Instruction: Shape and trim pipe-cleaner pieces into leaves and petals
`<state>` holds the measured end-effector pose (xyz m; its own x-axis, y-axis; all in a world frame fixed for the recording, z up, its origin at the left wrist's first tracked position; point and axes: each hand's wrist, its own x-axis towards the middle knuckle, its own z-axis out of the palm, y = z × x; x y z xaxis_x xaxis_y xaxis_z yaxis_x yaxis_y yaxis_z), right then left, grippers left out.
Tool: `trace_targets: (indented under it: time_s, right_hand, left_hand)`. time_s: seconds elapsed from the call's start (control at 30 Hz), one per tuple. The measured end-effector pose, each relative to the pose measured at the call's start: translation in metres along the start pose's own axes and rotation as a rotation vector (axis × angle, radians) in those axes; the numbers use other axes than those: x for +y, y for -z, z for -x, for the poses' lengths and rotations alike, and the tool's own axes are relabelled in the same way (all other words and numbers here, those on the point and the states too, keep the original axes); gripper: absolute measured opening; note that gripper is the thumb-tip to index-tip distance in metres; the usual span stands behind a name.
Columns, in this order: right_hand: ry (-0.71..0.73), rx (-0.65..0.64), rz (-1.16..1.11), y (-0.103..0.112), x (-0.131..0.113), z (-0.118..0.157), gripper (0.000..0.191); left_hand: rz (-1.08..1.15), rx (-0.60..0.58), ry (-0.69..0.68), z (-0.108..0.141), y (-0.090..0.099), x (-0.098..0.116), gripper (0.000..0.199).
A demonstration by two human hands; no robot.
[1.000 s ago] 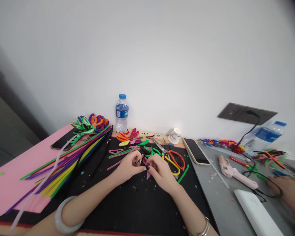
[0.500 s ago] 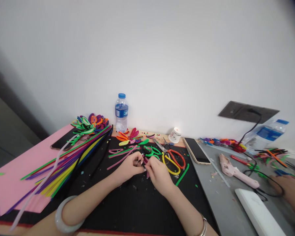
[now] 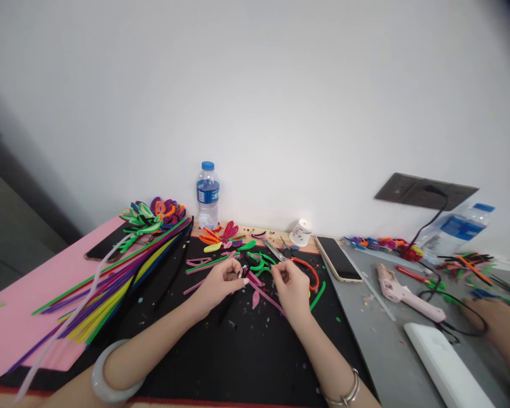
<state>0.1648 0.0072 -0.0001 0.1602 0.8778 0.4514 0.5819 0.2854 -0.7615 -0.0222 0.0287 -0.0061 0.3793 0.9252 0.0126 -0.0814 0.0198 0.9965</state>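
Observation:
My left hand (image 3: 221, 285) is closed in a pinch around a thin black pipe cleaner (image 3: 228, 306), which hardly shows against the black mat (image 3: 238, 362). My right hand (image 3: 292, 290) is a short way to the right, thumb and fingertips pressed together. Whatever they hold is too small to make out. Between and behind the hands lie pink pipe cleaners (image 3: 272, 300), a pink petal-shaped piece (image 3: 255, 299) and green bent pieces (image 3: 261, 264). Scissors with orange handles (image 3: 313, 275) lie behind my right hand, partly covered by it.
At left, a bundle of coloured pipe cleaners (image 3: 110, 294) rests on pink sheeting (image 3: 29, 283). A water bottle (image 3: 208, 195) and paper cup (image 3: 300, 233) stand by the wall. Rightward are a phone (image 3: 339, 259), a pink glue gun (image 3: 408, 297), a white box (image 3: 446, 362) and another person's hand (image 3: 484, 320).
My hands have come apart, the right one moving rightward from the left. The pink petal-shaped piece and pink pipe cleaners between them now show more. My right hand now covers the yellow scissor handle.

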Motion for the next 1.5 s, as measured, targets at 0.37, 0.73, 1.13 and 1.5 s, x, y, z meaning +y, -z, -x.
trace_targets:
  time_s: [0.37,0.73,1.13,1.5]
  right_hand:
    - [0.133,-0.065,0.097,0.008,0.0,-0.007,0.019]
    - [0.113,-0.51,0.339,0.008,-0.011,0.001,0.013]
    - [-0.383,-0.342,-0.495,0.003,-0.006,-0.007,0.021]
    - [-0.395,-0.587,-0.647,-0.001,-0.012,-0.001,0.016]
  left_hand:
    - [-0.02,0.088,-0.02,0.0,0.003,-0.002,0.027]
    - [-0.042,0.081,-0.027,0.0,0.003,0.0,0.024]
    - [-0.059,-0.081,-0.008,0.001,-0.003,-0.003,0.022]
    - [-0.272,-0.123,0.016,0.007,-0.007,0.003,0.027]
